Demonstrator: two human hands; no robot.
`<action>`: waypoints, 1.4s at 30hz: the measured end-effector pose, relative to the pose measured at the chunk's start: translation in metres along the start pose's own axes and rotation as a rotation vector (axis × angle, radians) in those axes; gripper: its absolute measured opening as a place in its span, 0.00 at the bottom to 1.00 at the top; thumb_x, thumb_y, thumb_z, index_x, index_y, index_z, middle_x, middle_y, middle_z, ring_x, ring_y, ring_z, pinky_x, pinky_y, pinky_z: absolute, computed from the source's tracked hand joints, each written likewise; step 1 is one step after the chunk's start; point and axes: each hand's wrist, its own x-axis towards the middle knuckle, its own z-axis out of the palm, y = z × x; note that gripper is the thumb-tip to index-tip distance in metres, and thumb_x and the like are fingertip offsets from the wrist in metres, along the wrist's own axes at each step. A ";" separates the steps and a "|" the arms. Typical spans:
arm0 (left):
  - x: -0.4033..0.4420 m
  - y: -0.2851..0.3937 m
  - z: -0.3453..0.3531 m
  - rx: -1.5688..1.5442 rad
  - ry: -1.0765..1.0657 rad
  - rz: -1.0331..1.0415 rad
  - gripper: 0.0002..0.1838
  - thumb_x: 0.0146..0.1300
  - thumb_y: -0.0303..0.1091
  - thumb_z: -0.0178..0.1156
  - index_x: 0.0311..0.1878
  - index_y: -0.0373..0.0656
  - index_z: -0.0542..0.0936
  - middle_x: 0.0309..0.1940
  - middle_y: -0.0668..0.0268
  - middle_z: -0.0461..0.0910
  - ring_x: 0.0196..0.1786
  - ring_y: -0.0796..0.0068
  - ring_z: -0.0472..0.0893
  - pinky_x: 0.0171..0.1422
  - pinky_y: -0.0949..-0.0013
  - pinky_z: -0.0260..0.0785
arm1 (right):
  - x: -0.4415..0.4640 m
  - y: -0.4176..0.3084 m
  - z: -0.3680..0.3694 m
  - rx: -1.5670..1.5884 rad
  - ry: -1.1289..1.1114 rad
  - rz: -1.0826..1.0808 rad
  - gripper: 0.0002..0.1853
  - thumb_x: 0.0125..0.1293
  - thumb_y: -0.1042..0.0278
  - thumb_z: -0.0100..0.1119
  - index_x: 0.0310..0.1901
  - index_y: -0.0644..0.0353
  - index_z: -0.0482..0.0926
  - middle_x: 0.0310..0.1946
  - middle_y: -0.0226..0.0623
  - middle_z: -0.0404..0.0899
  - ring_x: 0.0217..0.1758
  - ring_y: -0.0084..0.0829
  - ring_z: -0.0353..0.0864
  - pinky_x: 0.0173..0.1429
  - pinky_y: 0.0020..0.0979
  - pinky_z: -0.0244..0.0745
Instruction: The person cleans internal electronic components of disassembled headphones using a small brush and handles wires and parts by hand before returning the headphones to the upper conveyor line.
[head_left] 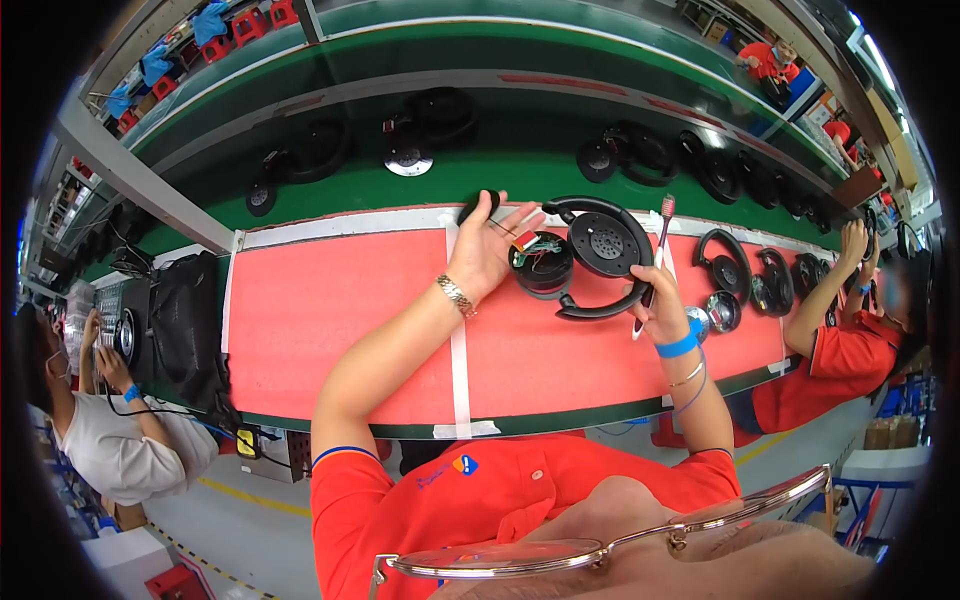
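Note:
My left hand (pixel 484 252) has its thumb against a small black round cap (pixel 467 210), with the other fingers stretched toward an opened ear cup (pixel 541 268). Thin wires and a red-and-white piece (pixel 525 241) show at that cup. My right hand (pixel 660 304) is closed on the headband of black over-ear headphones (pixel 646 240), held above the red mat. A toothbrush (pixel 666 212) stands upright in the same hand, bristles at the top. The headphones' other cup (pixel 606 242) faces up and shows a perforated round plate.
More headphones (pixel 722 266) and loose round cups (pixel 723 311) lie to the right on the red mat (pixel 340 320). Along the green conveyor (pixel 530 180) sit several headphones. A black bag (pixel 188 325) is at the left. Co-workers sit at both sides, one in a red shirt (pixel 850 360).

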 end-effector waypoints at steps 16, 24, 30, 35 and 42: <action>-0.133 -0.044 -0.034 1.644 -0.554 0.705 0.32 0.45 0.20 0.63 0.59 0.36 0.72 0.57 0.53 0.74 0.64 0.53 0.71 0.72 0.53 0.61 | 0.023 0.014 0.007 -0.773 -0.044 0.073 0.22 0.66 0.63 0.59 0.57 0.65 0.73 0.24 0.30 0.75 0.18 0.21 0.71 0.23 0.18 0.65; -0.129 -0.053 -0.028 1.803 -0.743 0.703 0.39 0.35 0.20 0.66 0.59 0.37 0.71 0.59 0.52 0.70 0.67 0.53 0.67 0.75 0.47 0.55 | 0.013 0.021 0.030 -1.259 0.162 -0.528 0.18 0.66 0.72 0.56 0.59 0.60 0.75 0.41 0.43 0.74 0.46 0.41 0.76 0.51 0.35 0.71; -0.129 -0.054 -0.030 1.871 -0.738 0.758 0.32 0.41 0.23 0.64 0.56 0.33 0.73 0.58 0.50 0.71 0.66 0.52 0.69 0.73 0.47 0.58 | -0.051 0.011 0.047 -1.424 -0.219 -0.489 0.24 0.62 0.81 0.51 0.60 0.52 0.76 0.27 0.41 0.72 0.27 0.42 0.76 0.32 0.34 0.73; -0.130 -0.057 -0.031 1.939 -0.715 0.869 0.23 0.48 0.24 0.59 0.52 0.31 0.76 0.55 0.49 0.75 0.63 0.52 0.73 0.70 0.48 0.63 | -0.060 0.027 0.054 -1.492 -0.214 -0.483 0.28 0.55 0.80 0.54 0.60 0.49 0.77 0.26 0.38 0.72 0.25 0.39 0.76 0.28 0.37 0.73; -0.129 -0.059 -0.029 1.962 -0.692 0.965 0.18 0.55 0.30 0.57 0.49 0.31 0.78 0.52 0.50 0.77 0.59 0.53 0.76 0.68 0.50 0.66 | -0.062 0.031 0.061 -1.711 -0.177 -0.590 0.29 0.52 0.76 0.59 0.59 0.45 0.78 0.26 0.33 0.72 0.23 0.35 0.75 0.26 0.34 0.73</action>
